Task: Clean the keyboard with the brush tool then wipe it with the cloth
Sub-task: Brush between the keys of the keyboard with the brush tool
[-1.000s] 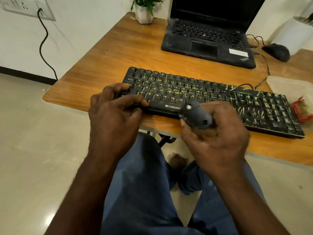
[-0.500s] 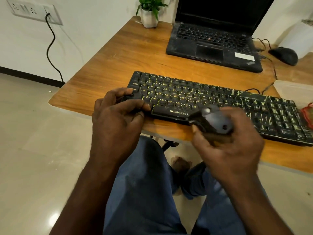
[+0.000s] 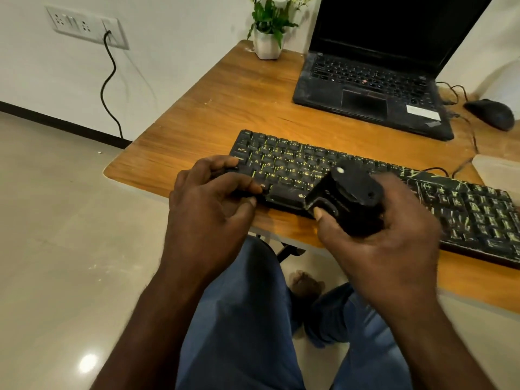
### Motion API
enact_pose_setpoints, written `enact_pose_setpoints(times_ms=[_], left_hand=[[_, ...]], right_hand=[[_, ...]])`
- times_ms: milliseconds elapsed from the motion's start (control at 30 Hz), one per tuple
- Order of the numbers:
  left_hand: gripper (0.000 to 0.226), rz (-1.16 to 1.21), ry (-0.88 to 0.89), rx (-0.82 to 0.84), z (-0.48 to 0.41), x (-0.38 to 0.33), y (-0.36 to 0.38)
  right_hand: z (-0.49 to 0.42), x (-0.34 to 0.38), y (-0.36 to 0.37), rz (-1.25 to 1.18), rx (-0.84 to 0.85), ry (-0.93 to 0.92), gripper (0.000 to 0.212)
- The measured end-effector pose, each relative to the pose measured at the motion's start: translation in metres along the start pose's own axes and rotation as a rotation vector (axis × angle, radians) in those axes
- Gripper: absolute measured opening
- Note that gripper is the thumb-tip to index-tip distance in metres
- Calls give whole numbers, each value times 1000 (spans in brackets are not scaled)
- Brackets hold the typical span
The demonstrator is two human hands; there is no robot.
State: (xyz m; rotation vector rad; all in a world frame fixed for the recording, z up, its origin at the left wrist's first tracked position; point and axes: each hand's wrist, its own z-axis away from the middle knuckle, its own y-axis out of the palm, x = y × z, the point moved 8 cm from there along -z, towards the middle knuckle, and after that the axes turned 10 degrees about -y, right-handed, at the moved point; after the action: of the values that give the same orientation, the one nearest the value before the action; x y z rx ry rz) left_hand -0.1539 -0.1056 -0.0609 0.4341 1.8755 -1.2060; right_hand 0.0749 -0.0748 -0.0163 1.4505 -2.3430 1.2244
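Brushing is in hand: your left hand grips the near-left corner of the keyboard, and your right hand clasps the brush tool above its front edge. Next, you likely need to lower it and sweep.

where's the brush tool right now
Head view: the brush tool is gripped in the right hand, right of centre, above the near edge of the keyboard, beside the left hand holding its left end.
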Motion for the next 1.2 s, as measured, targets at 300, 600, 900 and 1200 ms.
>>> enact_pose_setpoints(times_ms=[300, 600, 900, 1200], left_hand=[[22, 72, -13, 32, -6, 12, -5], [21, 77, -11, 18, -5, 11, -7], [29, 43, -5, 14, -5, 10, -5], [29, 11, -11, -10, -5, 8, -4]], right_hand=[[-55, 11, 61, -192, 354, 60, 49], [-78, 10, 64, -200, 468, 17, 53], [-92, 0, 71, -101, 369, 30, 54], [-118, -15, 76, 7, 334, 51, 53]])
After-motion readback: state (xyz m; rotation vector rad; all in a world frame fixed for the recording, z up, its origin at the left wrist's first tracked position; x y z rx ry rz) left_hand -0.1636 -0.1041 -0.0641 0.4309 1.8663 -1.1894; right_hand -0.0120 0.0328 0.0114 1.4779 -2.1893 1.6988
